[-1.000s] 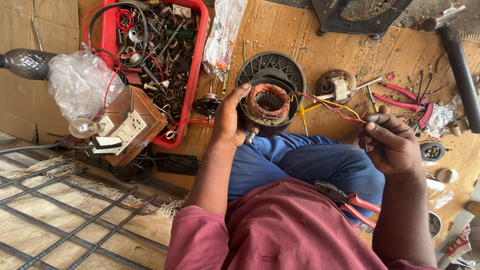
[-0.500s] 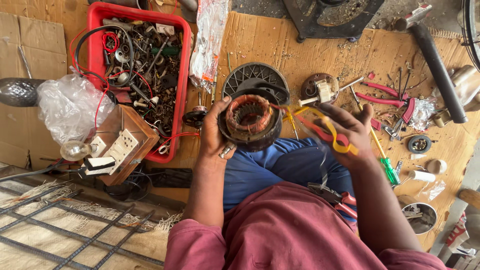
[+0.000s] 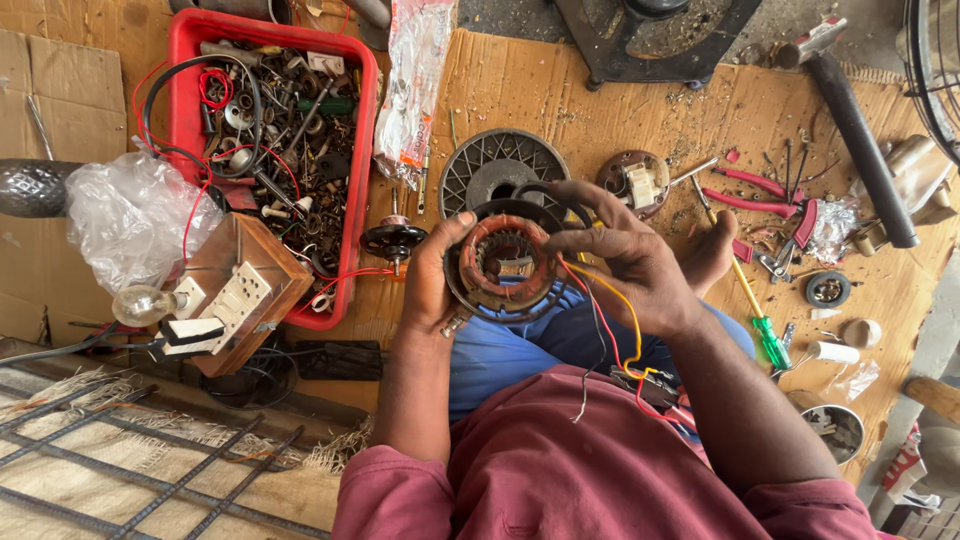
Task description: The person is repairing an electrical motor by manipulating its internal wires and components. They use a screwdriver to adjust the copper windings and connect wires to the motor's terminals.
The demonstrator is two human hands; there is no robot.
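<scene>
Copper-wound stator (image 3: pixel 503 262) over my lap, clamped by left-hand fingers (image 3: pixel 440 262) at 9 o'clock, right-hand fingers (image 3: pixel 585 238) pinching its 3 o'clock rim. Risk: red and yellow leads (image 3: pixel 612 310) snagging, tearing windings.

Clear plastic packet (image 3: pixel 412 85) — long, red-and-white print, lying just right of the red tray (image 3: pixel 362 150). Crumpled clear plastic bag (image 3: pixel 130 215) — left of the tray.

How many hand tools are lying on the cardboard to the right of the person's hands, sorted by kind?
Pliers with red handles: 1
Screwdriver with green handle: 1
Hammer with black handle: 1
Total: 3
More may lie hidden in the clutter beside them.
</scene>
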